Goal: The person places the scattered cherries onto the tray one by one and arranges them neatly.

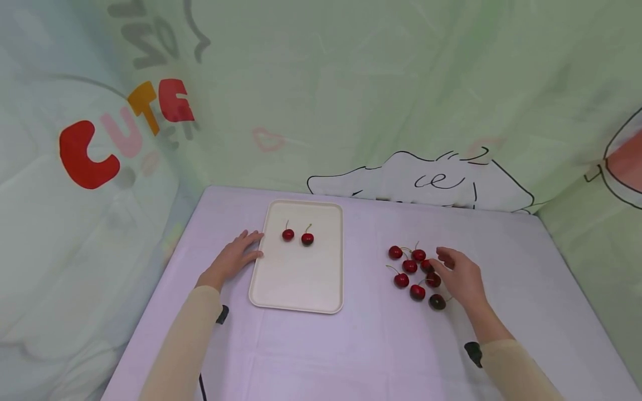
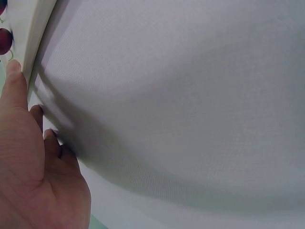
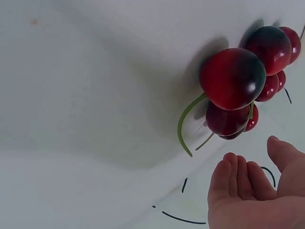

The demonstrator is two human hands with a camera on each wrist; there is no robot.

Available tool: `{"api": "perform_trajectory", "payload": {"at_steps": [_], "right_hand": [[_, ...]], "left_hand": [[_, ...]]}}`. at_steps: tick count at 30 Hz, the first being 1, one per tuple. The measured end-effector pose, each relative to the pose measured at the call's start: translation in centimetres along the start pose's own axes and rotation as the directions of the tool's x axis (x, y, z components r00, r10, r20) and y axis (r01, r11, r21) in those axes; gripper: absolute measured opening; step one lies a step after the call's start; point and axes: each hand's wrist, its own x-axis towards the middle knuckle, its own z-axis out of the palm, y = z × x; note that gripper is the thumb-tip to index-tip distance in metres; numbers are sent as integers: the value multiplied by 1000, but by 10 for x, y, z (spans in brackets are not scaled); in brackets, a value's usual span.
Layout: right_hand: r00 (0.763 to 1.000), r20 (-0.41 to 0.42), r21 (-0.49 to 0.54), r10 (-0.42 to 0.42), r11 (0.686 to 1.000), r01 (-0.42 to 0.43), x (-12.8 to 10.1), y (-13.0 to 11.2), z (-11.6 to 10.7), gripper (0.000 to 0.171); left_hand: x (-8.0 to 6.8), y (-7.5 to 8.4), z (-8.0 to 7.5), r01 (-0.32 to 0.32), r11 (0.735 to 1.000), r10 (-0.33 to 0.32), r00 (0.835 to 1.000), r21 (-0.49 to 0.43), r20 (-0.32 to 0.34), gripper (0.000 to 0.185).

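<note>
Loose red cherries (image 1: 413, 271) clustered right of tray (image 1: 298, 289).

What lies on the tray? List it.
Two cherries lie on the tray, stems up, near its far end. The left hand touches its left edge and covers nothing on it.

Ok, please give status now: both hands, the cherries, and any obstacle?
Left hand open, fingers touching cream rectangular plastic tray. Right hand open, over loose red cherries on table, none gripped. Two red cherries on tray. Nothing in way.

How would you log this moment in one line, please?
left hand: steadies tray | right hand: reaching cherry pile | tray: two cherries
</note>
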Motion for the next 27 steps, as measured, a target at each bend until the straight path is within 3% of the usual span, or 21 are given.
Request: {"api": "perform_trajectory", "payload": {"at_steps": [8, 15, 22, 27], "right_hand": [[997, 59, -6, 44, 999, -44, 14, 0, 7, 52], [998, 49, -43, 42, 998, -40, 39, 35, 25, 60], [995, 84, -53, 59, 997, -54, 42, 35, 25, 60], [991, 120, -25, 58, 998, -56, 34, 15, 17, 57]], "left_hand": [[-2, 1, 0, 11, 1000, -11, 1000, 1, 8, 59], [-2, 1, 0, 8, 1000, -8, 1000, -1, 5, 59], [0, 0, 0, 10, 1000, -10, 1000, 7, 6, 59], [-1, 2, 0, 20, 1000, -20, 1000, 7, 7, 59]]}}
